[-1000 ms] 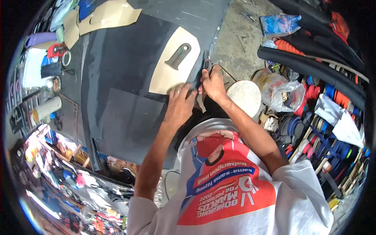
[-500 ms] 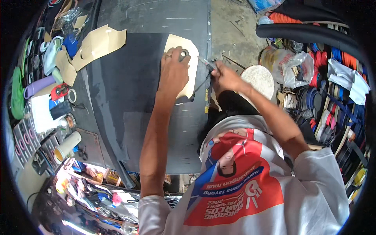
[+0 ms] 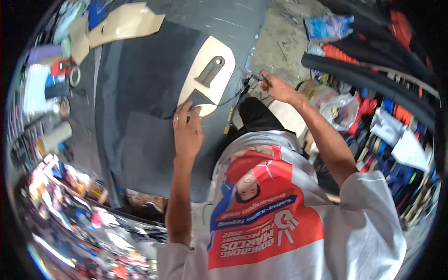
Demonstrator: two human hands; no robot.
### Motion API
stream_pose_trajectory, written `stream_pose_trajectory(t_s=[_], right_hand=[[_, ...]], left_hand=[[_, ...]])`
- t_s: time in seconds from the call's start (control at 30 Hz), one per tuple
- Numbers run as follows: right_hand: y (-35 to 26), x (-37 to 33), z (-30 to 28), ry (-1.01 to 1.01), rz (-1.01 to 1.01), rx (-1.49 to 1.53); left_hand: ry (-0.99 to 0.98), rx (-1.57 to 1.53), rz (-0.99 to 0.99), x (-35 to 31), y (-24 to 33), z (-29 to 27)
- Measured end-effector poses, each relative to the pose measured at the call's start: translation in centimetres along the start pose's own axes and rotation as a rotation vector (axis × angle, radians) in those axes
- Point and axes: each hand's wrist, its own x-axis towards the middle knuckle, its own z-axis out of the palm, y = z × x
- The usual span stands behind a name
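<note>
My left hand (image 3: 187, 133) is at the lower end of a pale cardboard template (image 3: 226, 77), with thumb and fingers closed on a small dark sheet scrap (image 3: 201, 97) that lies across it. Higher on the template rests a dark grey flat bar (image 3: 210, 72) with a hole in its rounded end; no hand touches it. The template lies on a large dark sheet (image 3: 144, 79). Beyond the table's right edge, my right hand (image 3: 279, 87) grips a soldering iron (image 3: 257, 77) with a dark handle, its thin tip toward the template. A black cord trails from it over the template.
More cut cardboard (image 3: 126, 25) lies at the table's far left. Tape, a pale cylinder (image 3: 57, 137) and small tools crowd the left side. Right of the table are a round stool (image 3: 288, 116), a clear plastic bag (image 3: 338, 109), coloured rolls and a long black roll (image 3: 368, 77).
My left hand has left the grey bar and moved down to the dark scrap, which now lies over the template. My right hand has drawn the iron slightly away. The whole view has shifted.
</note>
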Motion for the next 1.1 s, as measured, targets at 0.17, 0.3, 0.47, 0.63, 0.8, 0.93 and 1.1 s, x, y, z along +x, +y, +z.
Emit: stream_pose_trajectory(t_s=[0.17,0.3,0.47,0.63,0.8,0.93,1.1], right_hand=[[0.9,0.3,-8.3,0.006,0.139,0.288],[-1.3,0.8,-13.1,0.012,0.098,0.099],[-4.8,6.4,-17.3,-0.113,-0.104,0.041],[-9.8,15.3,-18.2,-0.324,-0.395,-0.198],[-10.5,25.0,-20.6,-0.461,-0.427,-0.252],[-9.3,31.1,-20.8,-0.570,-0.506,-0.278],[-10.2,31.1,-18.1,-0.625,-0.558,-0.383]], left_hand=[[0.116,-0.007,-0.178,-3.2,1.5,-0.4],[0.253,-0.075,-0.340,-4.4,4.9,0.0],[0.375,-0.245,-0.517,-2.1,10.1,3.8],[0.417,0.070,-0.636,-1.5,12.8,8.7],[0.385,0.242,-1.168,-1.6,14.3,12.9],[0.569,0.263,-1.625,0.4,14.3,16.3],[0.729,0.211,-1.773,2.9,15.2,17.9]])
